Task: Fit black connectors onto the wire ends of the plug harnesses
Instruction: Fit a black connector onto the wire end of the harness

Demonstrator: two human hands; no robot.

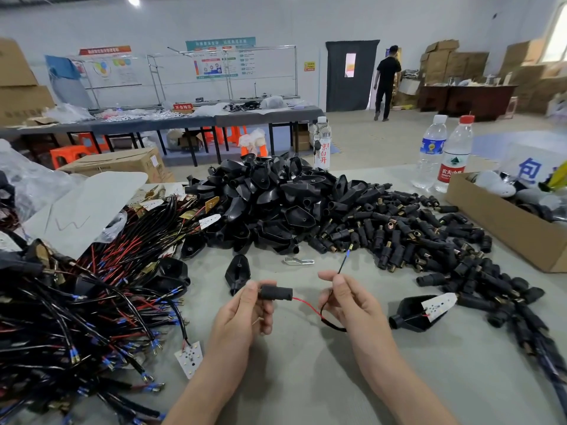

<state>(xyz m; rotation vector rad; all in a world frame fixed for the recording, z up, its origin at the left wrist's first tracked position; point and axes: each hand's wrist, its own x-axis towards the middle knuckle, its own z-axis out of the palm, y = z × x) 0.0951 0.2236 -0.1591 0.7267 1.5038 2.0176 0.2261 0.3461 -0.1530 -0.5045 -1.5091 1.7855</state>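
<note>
Taking the tall heap of black moulded plastic plug shells [276, 204] in the middle of the grey table [306, 378] as my landmark, I worked from its left side across. Left of it lay the tangle of black and red wire harnesses with blue-sleeved brass terminals [92, 302], far too many to count, and none of the ends I could see there wore a connector, so I judged most of the job was left to do. One small white wedge-shaped circuit board [190, 357] lay at the near edge of that tangle.

Just in front of the heap, my left hand [245, 314] was clamped, thumb and fingers, around one short black cylindrical connector [276, 293], already seated on the thin red wire [306, 306] that ran out of its right end. My right hand [349, 299] pinched the thin black wire with a blue-sleeved tip [343, 265] of the same harness, its end bare and pointing up toward the heap. So one end was fitted and one waited.

Right of the heap sprawled the loose black connectors with brass ends [414, 237], dozens, uncountable. Near my right hand lay one black shell with a white board in it [420, 311]. Behind and right of the heap stood three clear plastic water bottles [432, 151], and one brown cardboard box [506, 222] sat at the far right.
</note>
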